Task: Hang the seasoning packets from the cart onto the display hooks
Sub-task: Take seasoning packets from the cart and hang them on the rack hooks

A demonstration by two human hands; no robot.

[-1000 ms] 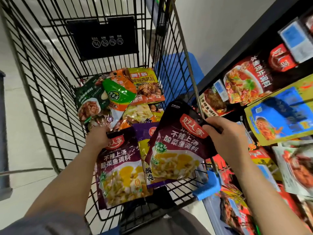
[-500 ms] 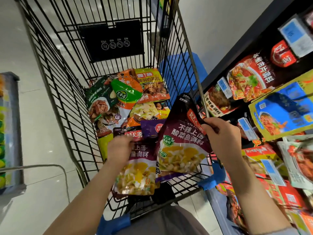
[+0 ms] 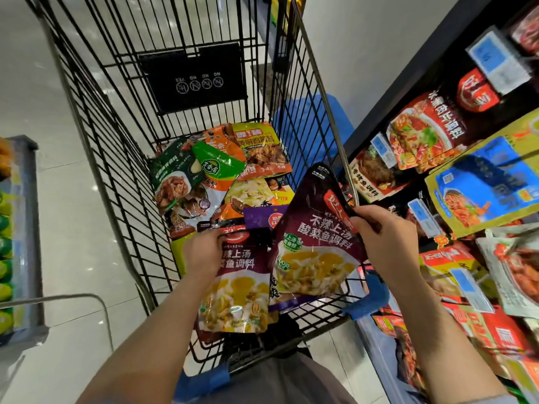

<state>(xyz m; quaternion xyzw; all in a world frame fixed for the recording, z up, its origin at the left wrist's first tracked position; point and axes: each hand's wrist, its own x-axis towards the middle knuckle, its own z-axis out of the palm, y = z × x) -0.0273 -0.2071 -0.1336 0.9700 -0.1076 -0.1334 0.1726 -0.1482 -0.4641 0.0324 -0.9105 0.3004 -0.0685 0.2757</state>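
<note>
Over the cart (image 3: 122, 158), each hand's grip pinches a purple packet: left hand (image 3: 204, 252), right hand (image 3: 385, 240).

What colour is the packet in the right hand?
Dark purple packet with a yellow dish picture, seen in the head view.

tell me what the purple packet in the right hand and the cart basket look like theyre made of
Purple packet: probably glossy plastic film; it creases and glints where the right hand pinches it. Cart basket: thin wire grid, likely metal with a black coating.

Bright overhead light, floor glare, wide-angle edge distortion.
</note>
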